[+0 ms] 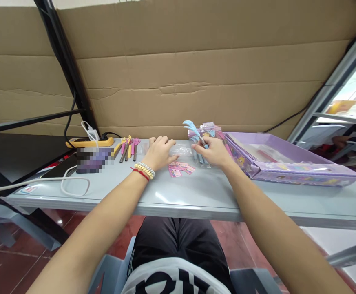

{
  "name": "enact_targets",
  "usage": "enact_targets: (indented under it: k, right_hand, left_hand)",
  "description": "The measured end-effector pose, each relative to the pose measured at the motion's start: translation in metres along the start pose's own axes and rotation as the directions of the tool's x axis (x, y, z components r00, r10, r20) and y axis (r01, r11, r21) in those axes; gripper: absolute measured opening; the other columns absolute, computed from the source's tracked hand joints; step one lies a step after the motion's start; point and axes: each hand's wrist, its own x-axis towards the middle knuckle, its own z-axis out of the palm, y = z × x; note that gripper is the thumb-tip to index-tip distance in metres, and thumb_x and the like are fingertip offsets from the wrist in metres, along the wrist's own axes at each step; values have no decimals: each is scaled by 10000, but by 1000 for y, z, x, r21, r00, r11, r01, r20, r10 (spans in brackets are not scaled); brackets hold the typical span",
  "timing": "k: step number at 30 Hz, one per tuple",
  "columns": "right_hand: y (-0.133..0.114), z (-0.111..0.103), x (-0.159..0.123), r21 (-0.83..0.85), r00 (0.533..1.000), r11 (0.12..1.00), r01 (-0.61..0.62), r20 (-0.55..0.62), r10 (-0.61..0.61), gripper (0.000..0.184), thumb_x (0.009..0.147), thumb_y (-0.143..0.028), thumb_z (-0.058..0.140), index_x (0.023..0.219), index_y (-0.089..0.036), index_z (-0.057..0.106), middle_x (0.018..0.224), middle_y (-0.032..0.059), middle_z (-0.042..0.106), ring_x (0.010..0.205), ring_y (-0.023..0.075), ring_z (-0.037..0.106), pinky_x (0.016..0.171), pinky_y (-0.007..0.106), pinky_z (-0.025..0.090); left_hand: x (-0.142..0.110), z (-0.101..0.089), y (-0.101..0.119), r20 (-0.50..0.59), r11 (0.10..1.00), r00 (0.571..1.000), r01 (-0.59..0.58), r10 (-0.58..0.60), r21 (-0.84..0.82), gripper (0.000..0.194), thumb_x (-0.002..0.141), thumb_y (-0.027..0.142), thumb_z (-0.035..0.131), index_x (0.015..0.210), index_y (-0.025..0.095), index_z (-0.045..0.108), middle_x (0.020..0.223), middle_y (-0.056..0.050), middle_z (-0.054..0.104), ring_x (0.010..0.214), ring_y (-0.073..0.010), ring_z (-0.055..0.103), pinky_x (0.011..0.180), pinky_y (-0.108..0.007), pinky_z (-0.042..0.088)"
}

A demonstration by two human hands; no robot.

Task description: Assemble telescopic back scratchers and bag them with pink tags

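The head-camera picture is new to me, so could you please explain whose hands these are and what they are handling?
There is no robot: a person wears the camera on their head, looking forward and down. The right hand holds a light-blue back scratcher; the left hand is at some clear plastic packaging. On the table, pink printed cards lie between the arms, pink and yellow back scratchers to the left, and an open purple box to the right.
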Motion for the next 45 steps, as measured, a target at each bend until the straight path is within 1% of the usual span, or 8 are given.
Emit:
enact_targets:
  k: [8, 15, 22, 27, 36, 40, 42, 45]
  right_hand:
    - [17, -31, 2, 30, 940, 991, -131, 322, 114, 613, 870, -641, 334, 575, -148, 549, 485, -1, 408, 486, 105, 362, 527, 262, 291]
    - [19, -39, 0, -162, 914, 974, -160, 348, 208, 611, 804, -701, 452, 606, -145, 609, 518, 4, 475, 481, 98, 383, 505, 255, 290]
    - [18, -33, 0, -219, 923, 972, -88, 349, 163, 540, 794, -642, 521, 563, -156, 561, 525, 0, 498, 510, 105, 417, 509, 258, 294]
    - [11, -16, -2, -223, 944, 975, 2, 321, 71, 436, 813, -566, 549, 909, -158, 666, 604, 6, 578, 562, 139, 504, 530, 258, 332]
    - [6, 8, -5, -150, 939, 983, 103, 340, -46, 564, 867, -433, 531, 1318, -96, 495, 1008, 100, 655, 707, 161, 572, 666, 275, 416]
    - [5, 11, -5, -97, 942, 987, 125, 324, -87, 361, 839, -418, 544, 1026, -124, 641, 797, 51, 658, 631, 144, 541, 608, 261, 385]
    - [4, 12, -5, -66, 955, 990, 126, 277, -103, 291, 821, -415, 547, 848, -142, 644, 665, 27, 617, 591, 138, 513, 578, 256, 361]
    - [1, 13, -5, -31, 984, 994, 108, 145, -102, 267, 800, -408, 550, 784, -152, 622, 624, 22, 595, 573, 132, 492, 570, 255, 350]
  left_hand:
    - [0, 7, -9, 2, 998, 1000, 10, -10, -64, 461, 788, 525, 622, 1099, 184, 606, 1010, -98, 614, 996, -263, 541, 847, -389, 283]
    - [0, 7, -9, 28, 993, 999, 39, -36, -115, 502, 772, 524, 632, 1128, 173, 587, 1040, -101, 620, 1010, -266, 542, 864, -391, 279]
    - [1, 4, -8, 63, 993, 997, 44, -37, -110, 491, 757, 470, 660, 1142, 176, 583, 1046, -98, 616, 1020, -267, 545, 867, -393, 279]
    - [0, 1, -5, 131, 991, 991, 7, 10, -130, 417, 763, 389, 670, 1127, 201, 594, 1067, -86, 613, 1049, -252, 541, 872, -387, 276]
    - [0, -2, 2, 188, 993, 978, -76, 93, -95, 336, 813, 377, 633, 1081, 176, 605, 1021, -89, 616, 990, -236, 551, 832, -372, 281]
    - [0, -2, 1, 157, 992, 983, -82, 97, -100, 358, 800, 368, 648, 1109, 195, 597, 1059, -88, 607, 1034, -241, 528, 858, -387, 280]
    - [-1, -2, 2, 79, 993, 994, -66, 74, -99, 436, 765, 375, 683, 1154, 209, 579, 1116, -103, 587, 1089, -260, 497, 883, -400, 273]
    - [0, -5, 6, -89, 992, 996, -6, -6, -126, 622, 685, 434, 742, 1230, 218, 534, 1237, -131, 527, 1170, -295, 434, 923, -419, 263]
